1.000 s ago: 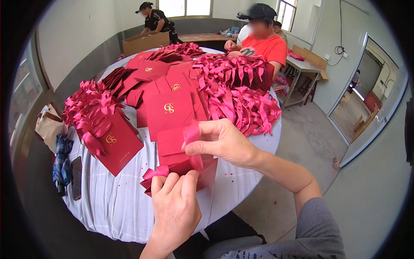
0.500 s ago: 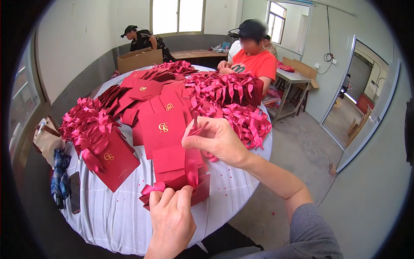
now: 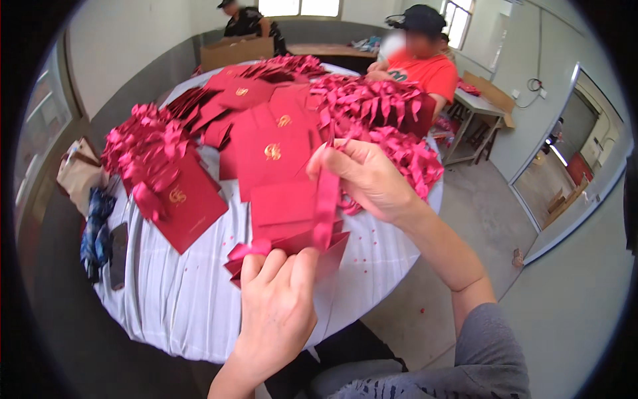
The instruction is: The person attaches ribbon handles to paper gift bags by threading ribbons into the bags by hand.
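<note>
A small red paper gift bag (image 3: 332, 261) is held near the table's front edge, its folded sides showing. My left hand (image 3: 278, 302) is closed on its near top edge, beside a pink ribbon loop (image 3: 256, 249). Above the bag, my right hand (image 3: 372, 178) pinches a pink ribbon (image 3: 325, 209) between thumb and fingers. The ribbon runs taut down to the bag's right side; where it joins the bag is hard to make out. Just beyond lie flat red bags (image 3: 272, 176) with gold emblems, overlapping one another.
Ribboned bags heap up at the left (image 3: 143, 149) and right (image 3: 412, 156) on the white tablecloth (image 3: 176, 299). A folded blue umbrella (image 3: 98, 229) and a dark phone (image 3: 119, 256) are at the left edge. Across the table sits a person in red (image 3: 425, 76); another stands behind a cardboard box (image 3: 236, 52).
The view has tipped down, so everything appears higher. My right hand has drawn slightly right, and the ribbon under it now shows as a broad, straight strip. My left hand keeps its hold.
</note>
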Demonstrator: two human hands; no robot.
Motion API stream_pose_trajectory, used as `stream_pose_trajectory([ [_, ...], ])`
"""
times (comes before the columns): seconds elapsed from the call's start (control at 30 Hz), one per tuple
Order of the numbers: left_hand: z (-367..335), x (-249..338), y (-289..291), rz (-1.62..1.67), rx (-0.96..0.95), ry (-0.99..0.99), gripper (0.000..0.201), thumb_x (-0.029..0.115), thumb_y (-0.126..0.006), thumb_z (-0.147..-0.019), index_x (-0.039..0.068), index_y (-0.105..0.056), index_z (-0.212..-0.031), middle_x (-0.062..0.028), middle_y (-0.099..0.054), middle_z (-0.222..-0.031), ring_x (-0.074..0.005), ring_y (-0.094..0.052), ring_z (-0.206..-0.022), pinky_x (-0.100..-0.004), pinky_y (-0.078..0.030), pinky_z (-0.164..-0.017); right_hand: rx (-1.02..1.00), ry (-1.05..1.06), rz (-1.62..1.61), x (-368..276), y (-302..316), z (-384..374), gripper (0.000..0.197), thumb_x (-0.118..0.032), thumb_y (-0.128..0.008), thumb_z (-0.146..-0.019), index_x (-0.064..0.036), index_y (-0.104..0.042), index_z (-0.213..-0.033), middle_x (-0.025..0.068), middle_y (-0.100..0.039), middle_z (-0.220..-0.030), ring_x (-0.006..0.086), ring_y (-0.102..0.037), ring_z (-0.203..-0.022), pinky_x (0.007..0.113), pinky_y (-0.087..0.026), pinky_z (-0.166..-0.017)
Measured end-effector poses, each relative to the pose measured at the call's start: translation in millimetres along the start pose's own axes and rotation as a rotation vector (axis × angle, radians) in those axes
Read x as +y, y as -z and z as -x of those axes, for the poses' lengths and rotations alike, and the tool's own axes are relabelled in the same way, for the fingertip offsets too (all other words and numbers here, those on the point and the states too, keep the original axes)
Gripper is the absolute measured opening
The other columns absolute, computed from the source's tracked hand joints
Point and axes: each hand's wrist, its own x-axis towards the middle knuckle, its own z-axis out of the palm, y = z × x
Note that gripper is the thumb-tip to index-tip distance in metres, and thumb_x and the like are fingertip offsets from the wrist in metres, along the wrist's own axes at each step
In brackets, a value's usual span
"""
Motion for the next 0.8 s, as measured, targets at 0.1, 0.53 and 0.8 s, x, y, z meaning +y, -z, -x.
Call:
stream_pose_trajectory([
  [0.1, 0.2, -7.1, -3.7, 0.008, -0.002, -0.028, 0.027, -0.005, -0.058, -0.071, -0.002, -0.056, -0.098, -0.0077, -0.053, -0.074, -0.0224, -0.05, -0.069, -0.0351, -0.034, -0.067, -0.375, -0.128, 0.058, 13.3, 4.3, 16.4, 0.05, -0.04, -0.06, -0.093, 0.0034, -0.058, -0.119, 0.0119, -0.059, -0.12, 0.0188, -0.055, -0.112, 0.036, -0.042, -0.098],
  [0.53, 33.6, -51.5, 38.8, 0.203, 0.284, 0.371, 0.008, -0.002, -0.061, -0.086, -0.003, -0.059, -0.093, -0.0134, -0.059, -0.085, -0.0252, -0.058, -0.078, -0.0322, -0.045, -0.07, 0.096, 0.034, 0.305, 25.5, -32.9, 45.1, 0.033, -0.024, -0.052, -0.1, 0.0025, -0.07, -0.094, -0.0042, -0.056, -0.067, 0.0014, -0.046, -0.065, 0.018, -0.038, -0.059],
  [0.8, 41.9, -68.3, 23.9, 0.518, -0.116, 0.622, 0.037, 0.024, -0.044, -0.101, -0.007, -0.061, -0.089, -0.0076, -0.058, -0.072, -0.0126, -0.053, -0.066, -0.0274, -0.044, -0.064, 0.041, -0.101, 0.273, 46.7, -43.0, 44.0, 0.035, -0.022, -0.05, -0.1, 0.0039, -0.07, -0.09, -0.0007, -0.063, -0.073, 0.0026, -0.054, -0.069, 0.019, -0.043, -0.062],
])
